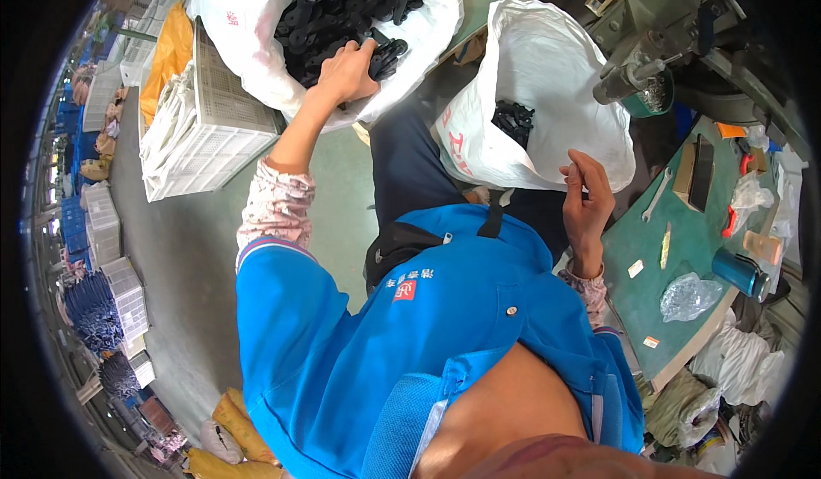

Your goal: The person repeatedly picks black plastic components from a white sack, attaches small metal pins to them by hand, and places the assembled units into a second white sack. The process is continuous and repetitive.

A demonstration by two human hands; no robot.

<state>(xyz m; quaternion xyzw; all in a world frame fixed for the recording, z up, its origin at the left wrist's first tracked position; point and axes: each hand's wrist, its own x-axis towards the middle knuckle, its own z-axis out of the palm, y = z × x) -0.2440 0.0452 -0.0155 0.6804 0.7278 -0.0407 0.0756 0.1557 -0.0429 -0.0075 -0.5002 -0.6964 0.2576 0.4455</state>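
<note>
My left hand (345,75) reaches over the near rim of a white woven bag (248,43) filled with flat black parts (346,8). Its fingers are curled around a few black parts (389,56) at the pile's near right side. To the right stands a second white woven bag (556,68), its mouth wide, with a small heap of black parts (513,121) inside. My right hand (588,197) is at the near rim of this second bag, fingers loosely bent and apart. Nothing shows in it. Whether it touches the rim I cannot tell.
A metal machine (637,77) with a green cup (654,98) juts in at the upper right. The green worktable (633,308) carries a wrench (657,195), a blue bottle (741,274) and a clear plastic bag (689,298). White crates (214,120) stand at the left.
</note>
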